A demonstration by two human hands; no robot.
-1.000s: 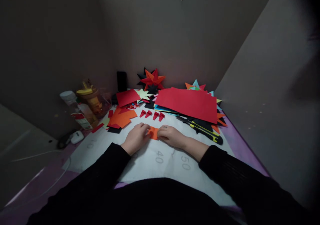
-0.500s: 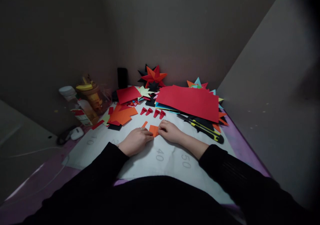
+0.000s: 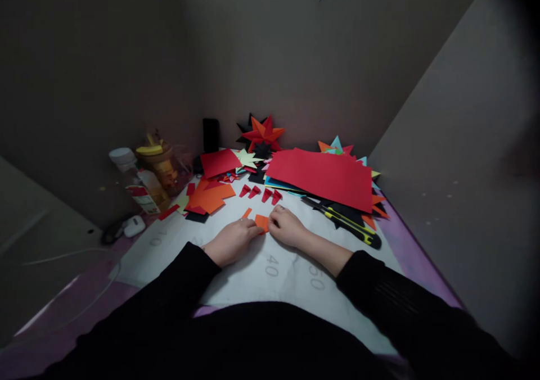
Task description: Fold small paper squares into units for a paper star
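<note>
Orange paper (image 3: 262,221) should crease easily; hold its edges: your right hand (image 3: 287,226) pinches its right, left hand (image 3: 233,240) touches its left, finger grip unclear.

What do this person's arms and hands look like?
Both arms wear long black sleeves: the left sleeve is plain as far as the dim light shows, while the right sleeve has faint fine lines. The left hand and right hand are gloveless. Any rings are too small to confirm.

Orange paper (image 3: 262,222) partly behind left grip (image 3: 234,239)
</note>
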